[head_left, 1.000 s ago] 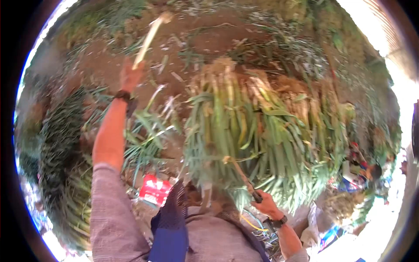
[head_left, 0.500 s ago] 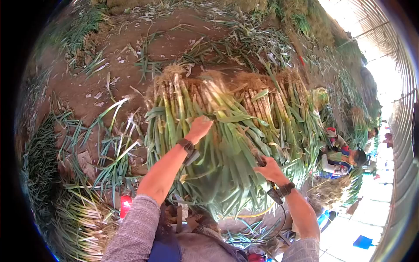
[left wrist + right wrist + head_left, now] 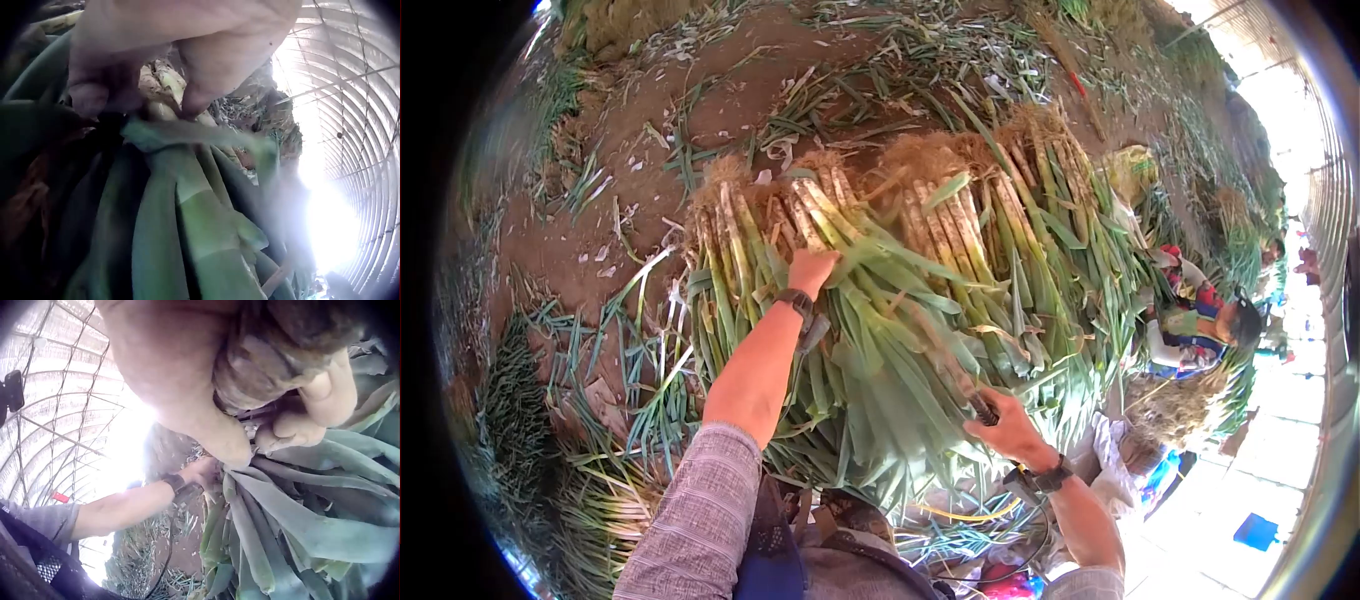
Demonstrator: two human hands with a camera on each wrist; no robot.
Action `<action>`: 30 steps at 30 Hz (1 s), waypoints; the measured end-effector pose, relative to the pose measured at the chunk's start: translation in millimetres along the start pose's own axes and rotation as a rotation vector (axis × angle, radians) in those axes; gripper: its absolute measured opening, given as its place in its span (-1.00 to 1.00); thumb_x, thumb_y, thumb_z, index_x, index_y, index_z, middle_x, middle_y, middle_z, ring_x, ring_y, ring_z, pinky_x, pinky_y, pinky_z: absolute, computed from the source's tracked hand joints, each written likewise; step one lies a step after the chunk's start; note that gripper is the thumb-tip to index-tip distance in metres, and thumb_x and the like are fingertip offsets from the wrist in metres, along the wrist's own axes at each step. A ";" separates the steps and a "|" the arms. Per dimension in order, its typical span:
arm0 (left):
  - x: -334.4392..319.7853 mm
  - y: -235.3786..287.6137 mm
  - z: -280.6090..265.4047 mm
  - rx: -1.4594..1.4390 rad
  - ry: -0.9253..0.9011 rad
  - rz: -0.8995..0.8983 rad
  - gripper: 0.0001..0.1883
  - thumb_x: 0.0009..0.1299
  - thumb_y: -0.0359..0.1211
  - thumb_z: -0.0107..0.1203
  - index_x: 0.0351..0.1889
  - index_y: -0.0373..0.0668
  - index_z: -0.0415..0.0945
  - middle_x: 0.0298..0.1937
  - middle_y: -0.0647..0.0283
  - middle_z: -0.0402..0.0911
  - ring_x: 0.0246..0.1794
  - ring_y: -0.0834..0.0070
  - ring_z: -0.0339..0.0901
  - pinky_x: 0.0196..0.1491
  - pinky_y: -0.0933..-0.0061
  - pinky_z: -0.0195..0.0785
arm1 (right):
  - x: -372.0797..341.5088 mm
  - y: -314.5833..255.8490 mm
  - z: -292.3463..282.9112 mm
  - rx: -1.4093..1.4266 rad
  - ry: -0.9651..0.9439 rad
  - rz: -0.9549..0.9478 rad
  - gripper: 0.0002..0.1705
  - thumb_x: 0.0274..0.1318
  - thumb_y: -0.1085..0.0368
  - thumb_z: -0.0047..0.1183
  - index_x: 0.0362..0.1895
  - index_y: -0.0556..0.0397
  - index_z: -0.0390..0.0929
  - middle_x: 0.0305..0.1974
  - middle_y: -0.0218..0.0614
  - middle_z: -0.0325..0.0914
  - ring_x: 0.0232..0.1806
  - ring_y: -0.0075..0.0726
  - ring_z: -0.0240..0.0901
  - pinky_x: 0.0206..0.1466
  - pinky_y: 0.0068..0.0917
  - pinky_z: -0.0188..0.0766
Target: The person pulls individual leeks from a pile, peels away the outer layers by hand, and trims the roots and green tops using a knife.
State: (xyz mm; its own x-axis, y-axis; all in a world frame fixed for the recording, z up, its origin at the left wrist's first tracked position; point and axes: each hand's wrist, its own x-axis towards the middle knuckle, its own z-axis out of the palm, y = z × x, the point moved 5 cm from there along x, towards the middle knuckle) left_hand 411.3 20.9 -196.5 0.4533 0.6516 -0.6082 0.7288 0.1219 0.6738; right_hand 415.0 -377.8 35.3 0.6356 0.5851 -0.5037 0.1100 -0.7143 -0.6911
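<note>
Now a left hand (image 3: 812, 268) grips green stalks (image 3: 828, 215) beside a stick (image 3: 945, 362)

Head view: the stalks, long and leek-like, lie on a broad pile (image 3: 1055, 295) over brown ground (image 3: 750, 82), their brown, bushy roots (image 3: 925, 158) pointing away from the person. Each shaft runs from a pale, soil-stained base through yellow-green to flat, drooping leaves, bluish green at the tips. The left hand is clamped on several near the pale part; below it the leaves blur. The right hand (image 3: 1012, 432) is closed round the stick, which slants up across the leaves. At right, another person (image 3: 1200, 325) sits beside the pile

Left wrist view: thumb and fingers come down on either side of a pale shaft, pinching it. Beneath, smooth thick green stems show lighter bands, and one blurred leaf crosses them

Right wrist view: fingers curl round a rough, wrinkled brown handle (image 3: 256, 375); broad grey-green leaves fan out just beneath, slightly creased and overlapping
</note>
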 end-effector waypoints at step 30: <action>-282.2 -79.4 22.8 -0.283 -0.760 -0.239 -0.69 0.43 -0.29 0.09 -0.01 -0.34 0.44 -0.12 0.15 0.57 -0.19 0.37 0.59 -0.35 0.34 0.57 | -120.3 38.3 38.4 -0.304 -0.117 0.155 -0.46 -0.09 0.13 0.26 0.04 -0.03 0.52 -0.37 -0.07 0.62 -0.32 0.15 0.57 -0.23 -0.11 0.50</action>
State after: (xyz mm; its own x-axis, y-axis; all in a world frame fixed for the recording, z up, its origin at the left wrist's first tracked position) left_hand 237.1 -189.6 -87.9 0.5988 -0.0839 -0.7965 0.7390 0.4411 0.5092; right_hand 313.4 -460.7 49.5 0.5727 0.4887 -0.6582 0.2526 -0.8690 -0.4254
